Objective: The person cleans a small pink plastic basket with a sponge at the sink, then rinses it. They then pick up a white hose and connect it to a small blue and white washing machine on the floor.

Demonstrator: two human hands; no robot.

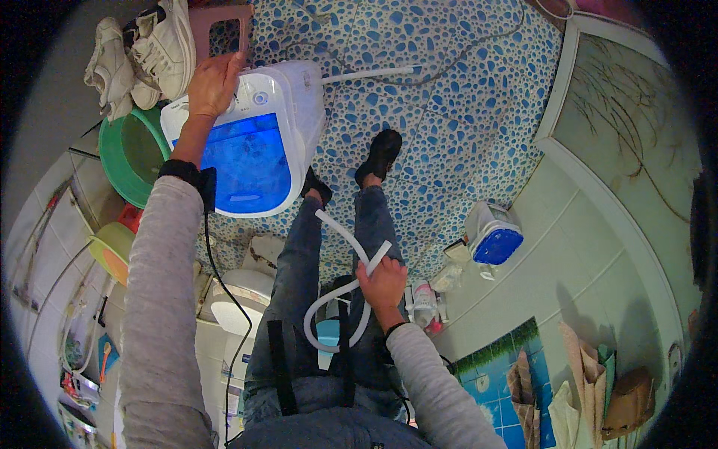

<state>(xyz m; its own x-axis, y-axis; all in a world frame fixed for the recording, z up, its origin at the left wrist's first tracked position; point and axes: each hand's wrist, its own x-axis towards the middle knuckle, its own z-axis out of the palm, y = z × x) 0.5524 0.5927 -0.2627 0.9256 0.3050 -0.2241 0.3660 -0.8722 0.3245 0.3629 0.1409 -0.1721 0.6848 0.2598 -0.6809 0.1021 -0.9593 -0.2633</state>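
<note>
- Overhead, left hand [215,82] rested on the small white washer [254,135], fingers curled over its control end.
- Meanwhile, right hand [383,283] gripped a looped white hose [329,299], fingers clamped, before the knees.

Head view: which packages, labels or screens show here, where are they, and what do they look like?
Bottle: on the floor right of the right hand, small, pale with pink.
Paper bags: lower right against the wall, tan and crumpled.
Control panel: on the white washer under the left hand; no screen visible.
</note>
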